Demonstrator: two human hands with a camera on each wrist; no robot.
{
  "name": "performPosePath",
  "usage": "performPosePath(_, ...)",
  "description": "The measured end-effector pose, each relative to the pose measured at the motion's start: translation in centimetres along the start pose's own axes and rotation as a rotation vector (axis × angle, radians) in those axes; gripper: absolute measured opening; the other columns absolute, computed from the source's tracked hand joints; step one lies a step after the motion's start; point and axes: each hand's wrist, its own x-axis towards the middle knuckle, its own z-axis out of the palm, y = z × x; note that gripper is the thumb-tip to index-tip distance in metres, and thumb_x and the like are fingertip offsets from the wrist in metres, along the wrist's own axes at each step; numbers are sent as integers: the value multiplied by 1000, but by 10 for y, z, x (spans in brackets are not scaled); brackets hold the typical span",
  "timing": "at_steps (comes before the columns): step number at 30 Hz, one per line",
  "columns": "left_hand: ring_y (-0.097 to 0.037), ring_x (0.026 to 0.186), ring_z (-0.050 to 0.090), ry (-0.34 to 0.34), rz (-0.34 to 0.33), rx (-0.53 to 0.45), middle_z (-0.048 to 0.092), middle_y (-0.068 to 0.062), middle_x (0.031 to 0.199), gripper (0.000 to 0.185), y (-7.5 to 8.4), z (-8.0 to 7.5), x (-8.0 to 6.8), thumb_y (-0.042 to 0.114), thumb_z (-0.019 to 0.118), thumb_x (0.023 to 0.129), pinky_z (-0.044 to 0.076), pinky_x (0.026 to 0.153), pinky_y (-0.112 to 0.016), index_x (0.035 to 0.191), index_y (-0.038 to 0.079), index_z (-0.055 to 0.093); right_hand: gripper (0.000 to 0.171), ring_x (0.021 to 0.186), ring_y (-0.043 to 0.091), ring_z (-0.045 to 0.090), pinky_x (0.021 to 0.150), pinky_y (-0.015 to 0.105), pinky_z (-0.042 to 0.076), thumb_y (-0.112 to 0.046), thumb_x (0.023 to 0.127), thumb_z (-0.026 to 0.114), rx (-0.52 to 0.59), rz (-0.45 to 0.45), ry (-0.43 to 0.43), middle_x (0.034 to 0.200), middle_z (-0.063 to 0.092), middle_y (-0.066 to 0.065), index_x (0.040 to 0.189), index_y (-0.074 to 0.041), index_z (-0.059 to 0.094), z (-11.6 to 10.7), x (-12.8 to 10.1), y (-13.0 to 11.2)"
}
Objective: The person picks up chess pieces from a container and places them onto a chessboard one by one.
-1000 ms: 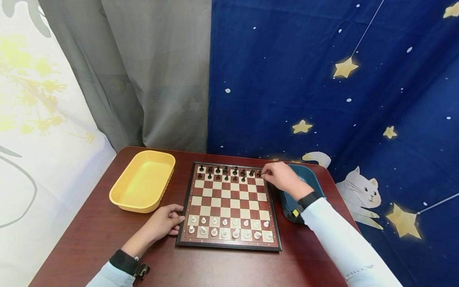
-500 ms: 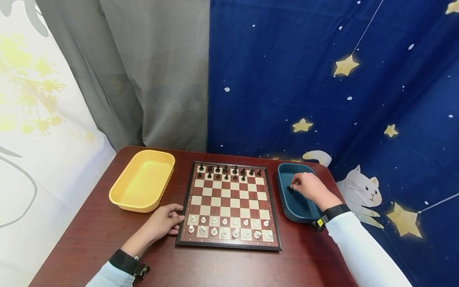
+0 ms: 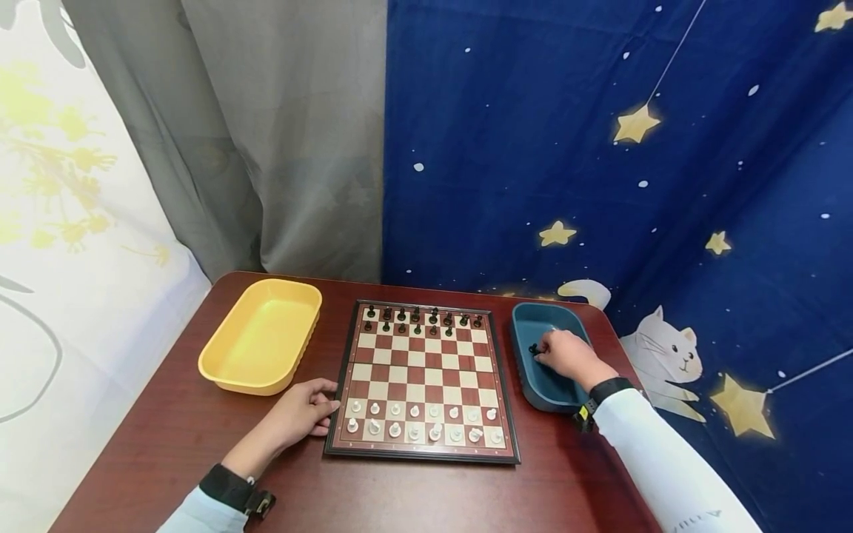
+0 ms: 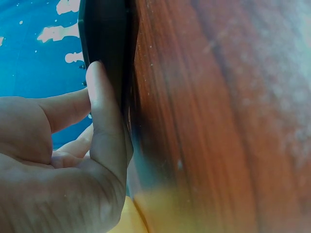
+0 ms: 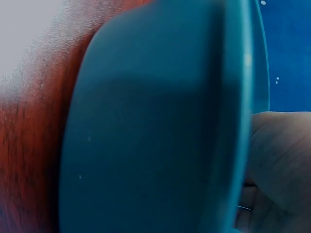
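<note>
R hand [image 3: 566,357] is inside the blue tray [image 3: 558,396], at the table's [image 3: 166,437] right side just beside the chessboard [image 3: 423,385]. Its fingers [image 3: 543,357] are curled and pinch a black chess piece [image 3: 533,349], held low over the tray's floor near its left wall; can't tell if the piece touches the floor. R wrist view shows only the tray's outer wall [image 5: 155,136] close up w/ part of the hand [image 5: 277,165] behind the rim; the piece isn't visible there.

L hand [image 3: 303,409] rests on the table at the board's near-left corner, fingers [image 3: 326,405] loosely bent, tips against the board's dark frame, holding nothing. L wrist view confirms: thumb [image 4: 104,121] laid flat along the frame edge [image 4: 104,43], other fingers relaxed behind it.

On the board: black pieces [image 3: 420,320] stand in the two far rows, w/ gaps toward the right end of the second row; white pieces [image 3: 420,420] fill the two near rows. Yellow tray [image 3: 229,370] sits left of the board, apart from it, beyond the L hand. Behind the table: grey curtain [image 3: 266,133] and blue starry cloth w/ a cat print [image 3: 600,148].
</note>
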Motion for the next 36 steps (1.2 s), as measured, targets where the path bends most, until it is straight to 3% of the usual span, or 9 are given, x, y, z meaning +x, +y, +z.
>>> performPosePath(3,-18,68,67,-1,0,2,67,-9,86,34,0,0,0,1,71,107,67,61,-37,139,-8,64,36,61,16,45,59,32,37,-12,101,79,-1,8,-6,67,42,-4,73,-14,58,5,2,0)
performPosePath(9,-18,70,67,-9,-10,0,67,-10,88,34,0,1,-1,0,70,107,68,62,-36,139,-7,64,32,61,17,49,58,33,41,-9,101,78,-4,13,6,67,49,-2,74,-13,61,9,3,0)
performPosePath(20,-18,66,69,-10,-14,-5,67,-10,86,33,2,-2,-1,0,70,107,67,60,-35,139,-7,64,27,61,17,50,59,33,41,-10,104,74,-9,9,32,68,53,-1,78,-11,67,-10,5,-13)
performPosePath(24,-19,66,69,-6,-14,-4,67,-11,86,33,2,-2,-1,0,70,107,67,60,-36,139,-7,64,13,67,15,59,63,34,51,-14,106,74,21,4,38,79,67,1,95,-6,76,-22,15,-28)
performPosePath(27,-19,66,69,-3,-16,-6,67,-10,86,33,1,-1,-1,0,70,107,67,60,-36,139,-7,64,13,72,15,64,67,37,57,-17,107,74,34,4,40,87,73,2,106,-5,78,-27,26,-45)
performPosePath(36,-18,66,69,-6,-10,10,67,-10,86,34,2,0,-2,0,70,107,67,60,-36,139,-7,64,11,73,16,66,73,40,59,-18,107,76,35,-68,27,89,75,1,106,-9,80,-19,62,-99)
